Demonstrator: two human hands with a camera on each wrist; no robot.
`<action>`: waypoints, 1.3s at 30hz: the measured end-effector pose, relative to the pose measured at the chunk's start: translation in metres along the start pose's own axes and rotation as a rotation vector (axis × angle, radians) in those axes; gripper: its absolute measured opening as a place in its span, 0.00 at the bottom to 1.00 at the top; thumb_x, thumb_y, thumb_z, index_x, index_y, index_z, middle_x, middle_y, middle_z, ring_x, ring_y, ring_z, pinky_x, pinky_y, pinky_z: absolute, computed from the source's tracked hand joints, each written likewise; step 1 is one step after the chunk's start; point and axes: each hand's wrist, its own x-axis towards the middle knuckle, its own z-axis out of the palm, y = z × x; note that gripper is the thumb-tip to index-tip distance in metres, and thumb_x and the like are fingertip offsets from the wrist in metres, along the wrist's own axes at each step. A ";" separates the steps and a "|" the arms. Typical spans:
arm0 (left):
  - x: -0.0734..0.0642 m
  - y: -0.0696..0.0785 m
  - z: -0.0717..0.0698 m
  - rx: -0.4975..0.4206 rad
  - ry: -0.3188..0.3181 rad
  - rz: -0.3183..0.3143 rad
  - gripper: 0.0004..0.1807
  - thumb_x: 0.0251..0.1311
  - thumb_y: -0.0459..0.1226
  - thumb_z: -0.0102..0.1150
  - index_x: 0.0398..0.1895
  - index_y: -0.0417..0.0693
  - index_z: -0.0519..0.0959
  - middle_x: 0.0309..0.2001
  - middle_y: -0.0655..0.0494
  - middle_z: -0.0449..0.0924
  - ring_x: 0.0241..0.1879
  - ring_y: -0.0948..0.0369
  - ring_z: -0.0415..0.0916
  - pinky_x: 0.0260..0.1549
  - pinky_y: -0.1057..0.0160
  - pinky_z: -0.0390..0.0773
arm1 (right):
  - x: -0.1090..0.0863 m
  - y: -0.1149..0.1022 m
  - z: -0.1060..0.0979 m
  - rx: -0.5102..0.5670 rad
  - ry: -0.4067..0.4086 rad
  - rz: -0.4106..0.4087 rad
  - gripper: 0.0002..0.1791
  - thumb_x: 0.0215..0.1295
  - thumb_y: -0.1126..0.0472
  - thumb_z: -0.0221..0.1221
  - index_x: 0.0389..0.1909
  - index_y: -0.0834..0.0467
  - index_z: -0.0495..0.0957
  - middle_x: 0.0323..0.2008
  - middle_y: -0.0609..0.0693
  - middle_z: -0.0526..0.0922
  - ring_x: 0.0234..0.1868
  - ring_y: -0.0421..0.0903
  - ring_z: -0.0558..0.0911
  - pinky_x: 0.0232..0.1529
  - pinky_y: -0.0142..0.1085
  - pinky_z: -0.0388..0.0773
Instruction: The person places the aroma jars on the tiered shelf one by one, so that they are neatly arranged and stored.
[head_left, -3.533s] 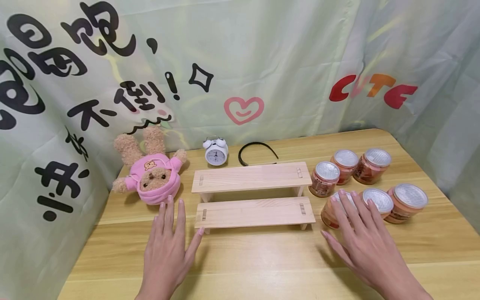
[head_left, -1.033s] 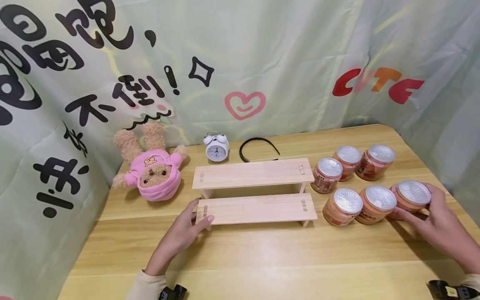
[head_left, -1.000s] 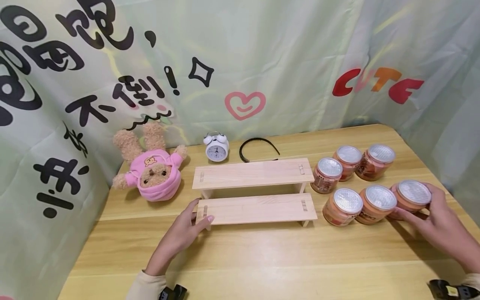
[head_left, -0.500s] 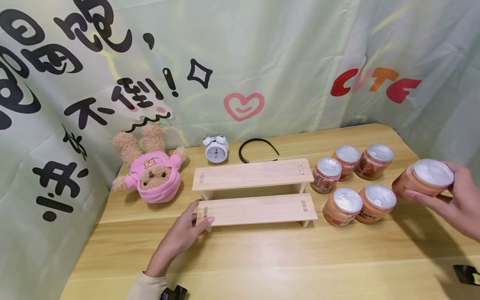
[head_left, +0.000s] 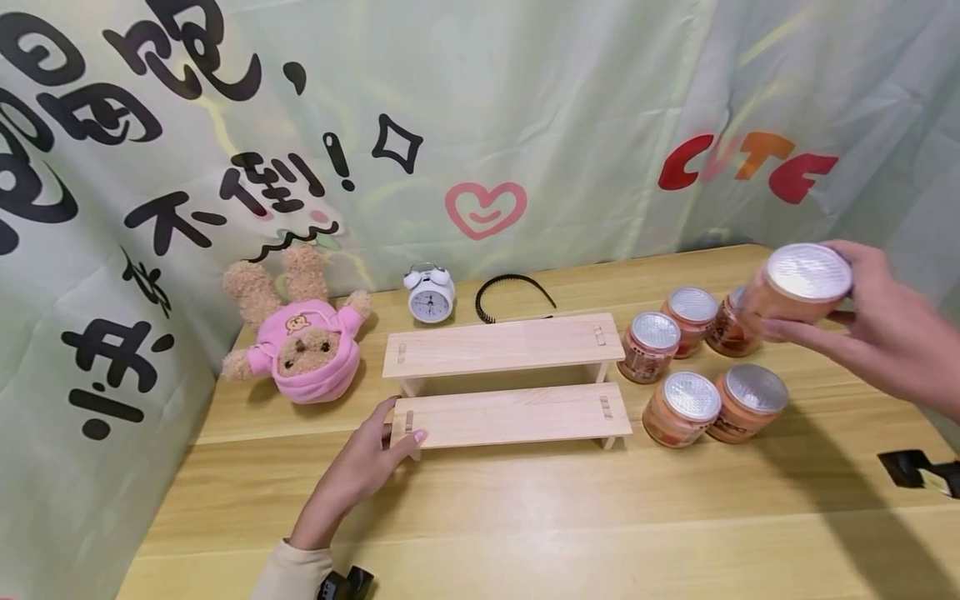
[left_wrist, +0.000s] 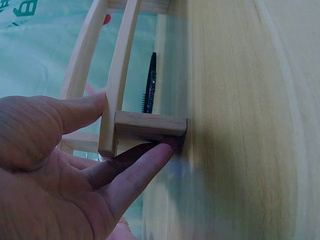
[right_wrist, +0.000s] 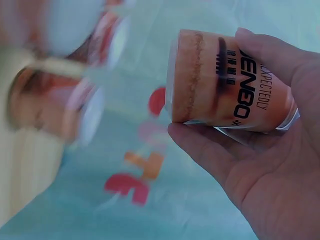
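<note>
The surface [head_left: 487, 517] carries five orange-filled jars [head_left: 678, 412]; right fingers [right_wrist: 205, 150] clasp a sixth jar [right_wrist: 215, 82], higher than before; left fingers [left_wrist: 142, 172] grip a stand [head_left: 512, 417].

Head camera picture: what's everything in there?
Plush toy: one, tan and pink, table's left
Clock: one, white, behind shelves
Headband: one, black, behind shelves
Wooden shelves: two, pale, table's middle
Jars: six, orange-pink, silver-lidded; five at right, one held
Table: one, light brown, underneath
Backdrop: one, pale green, printed, behind table
Sleeve: one, beige, left forearm
Wrist cameras: two, black, at wrists
Left hand: one, gripping front shelf's left end
Right hand: one, holding a jar
</note>
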 end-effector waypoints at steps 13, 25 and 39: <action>-0.001 -0.003 -0.001 0.007 0.002 -0.013 0.43 0.70 0.46 0.62 0.79 0.38 0.53 0.62 0.30 0.74 0.61 0.45 0.75 0.60 0.43 0.74 | 0.055 -0.085 0.061 0.031 -0.321 -0.197 0.47 0.61 0.58 0.72 0.72 0.64 0.52 0.56 0.59 0.75 0.51 0.52 0.77 0.41 0.38 0.81; -0.002 0.000 0.000 0.010 0.007 0.000 0.42 0.70 0.45 0.62 0.78 0.36 0.54 0.63 0.30 0.74 0.62 0.43 0.74 0.61 0.42 0.72 | 0.086 -0.127 0.131 0.110 -0.498 -0.363 0.42 0.66 0.54 0.68 0.70 0.62 0.54 0.59 0.57 0.75 0.60 0.50 0.76 0.63 0.50 0.73; -0.001 0.003 0.000 0.005 0.009 -0.005 0.44 0.70 0.45 0.62 0.78 0.33 0.51 0.60 0.28 0.75 0.62 0.41 0.73 0.59 0.42 0.74 | 0.100 -0.162 0.184 0.196 -0.578 -0.450 0.41 0.66 0.52 0.68 0.71 0.58 0.54 0.59 0.52 0.73 0.56 0.45 0.76 0.60 0.42 0.74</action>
